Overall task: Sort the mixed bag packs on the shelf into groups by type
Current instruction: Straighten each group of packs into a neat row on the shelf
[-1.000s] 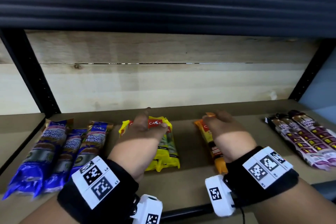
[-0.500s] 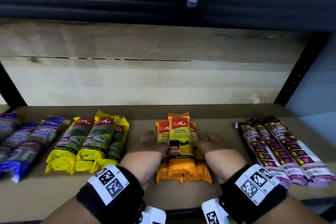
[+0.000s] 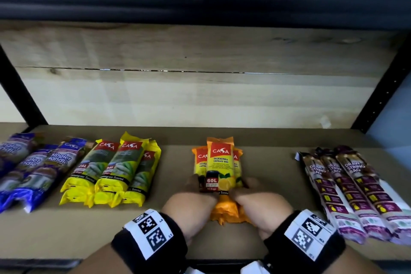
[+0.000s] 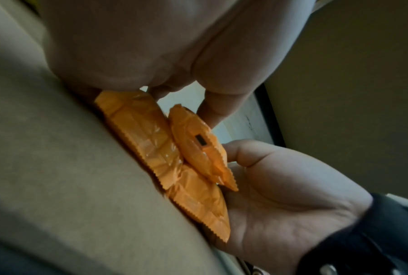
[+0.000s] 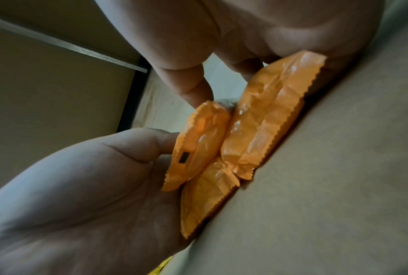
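Three orange packs (image 3: 220, 162) lie piled mid-shelf, one on top of two. My left hand (image 3: 195, 187) holds the pile's left side and my right hand (image 3: 249, 187) its right side, over the near half. In the left wrist view my left hand (image 4: 151, 46) sets its thumb on the top orange pack (image 4: 198, 145), and the right hand (image 4: 280, 195) cups the other side. The right wrist view shows my right hand (image 5: 221, 37) and left hand (image 5: 80, 186) squeezing the same packs (image 5: 264, 121). Fingertips are hidden behind the pile.
Blue packs (image 3: 33, 169) lie far left, yellow packs (image 3: 111, 171) beside them, and purple draw-string packs (image 3: 351, 187) far right on the brown shelf board (image 3: 178, 233). Black uprights (image 3: 382, 95) frame the sides. A dark upper shelf hangs overhead.
A second ago my left hand was at the yellow packs and my right at one orange pack. Both hands have since closed in on the orange pile's sides.
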